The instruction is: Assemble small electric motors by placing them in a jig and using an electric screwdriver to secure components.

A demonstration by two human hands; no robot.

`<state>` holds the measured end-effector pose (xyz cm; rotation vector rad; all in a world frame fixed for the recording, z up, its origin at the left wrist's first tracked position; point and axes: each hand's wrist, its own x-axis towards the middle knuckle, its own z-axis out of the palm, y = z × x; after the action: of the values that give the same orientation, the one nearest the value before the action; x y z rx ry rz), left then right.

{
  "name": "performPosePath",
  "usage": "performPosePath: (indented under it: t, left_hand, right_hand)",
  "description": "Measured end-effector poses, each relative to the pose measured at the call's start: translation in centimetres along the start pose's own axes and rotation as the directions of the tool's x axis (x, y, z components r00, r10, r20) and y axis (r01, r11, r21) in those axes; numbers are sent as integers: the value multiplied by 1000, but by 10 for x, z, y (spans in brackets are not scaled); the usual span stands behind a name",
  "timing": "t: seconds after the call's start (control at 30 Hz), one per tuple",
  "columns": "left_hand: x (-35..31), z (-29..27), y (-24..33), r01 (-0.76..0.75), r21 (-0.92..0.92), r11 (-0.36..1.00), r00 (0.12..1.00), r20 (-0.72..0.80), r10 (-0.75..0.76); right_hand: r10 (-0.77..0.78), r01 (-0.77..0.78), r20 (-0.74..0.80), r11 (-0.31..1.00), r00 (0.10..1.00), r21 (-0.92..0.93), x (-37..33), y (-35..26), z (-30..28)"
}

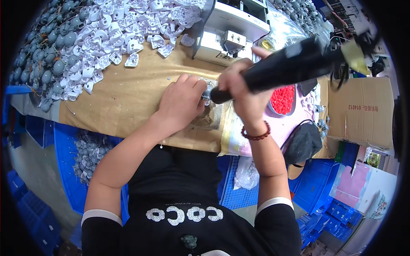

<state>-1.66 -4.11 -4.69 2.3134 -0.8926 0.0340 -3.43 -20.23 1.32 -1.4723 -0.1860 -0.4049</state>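
My right hand (244, 87) is wrapped round a black electric screwdriver (294, 64), which lies slantwise with its narrow end toward my left hand. At that end my left hand (181, 100) has its fingers closed on a small grey part (206, 94). Most of the part is hidden by the fingers and the tool, and I cannot tell whether the bit touches a screw. Both hands are low over the brown-covered bench (132, 96).
White plastic housings (121, 30) are heaped at the far left beside grey round parts (53, 51). A white machine (218, 45) stands behind my hands. To the right are a bowl of red pieces (282, 100), a black mesh pouch (304, 143) and a cardboard box (361, 113).
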Motion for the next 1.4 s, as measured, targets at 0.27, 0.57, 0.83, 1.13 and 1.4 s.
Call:
performPosePath:
  t: [0.27, 0.57, 0.83, 1.13, 1.4]
  left_hand:
    - [-6, 3, 4, 69, -162, 984, 997, -15, -73]
    - [-18, 7, -4, -47, -172, 984, 993, -113, 28]
    - [-15, 9, -2, -111, -212, 971, 984, -163, 77]
    - [-70, -78, -2, 55, -438, 897, 996, 83, -21]
    - [-145, -186, -51, 243, 213, 946, 772, 548, -322]
  right_hand:
    - [239, -316, -466, 944, 852, -94, 59, 56, -133]
    - [219, -162, 63, 859, 974, -485, -22, 40, -54]
    - [101, -131, -102, 927, 990, -352, -16, 31, -25]
    - [363, -381, 253, 924, 897, 23, -21, 20, -24]
    - [478, -470, 218, 878, 851, -93, -26, 30, -36]
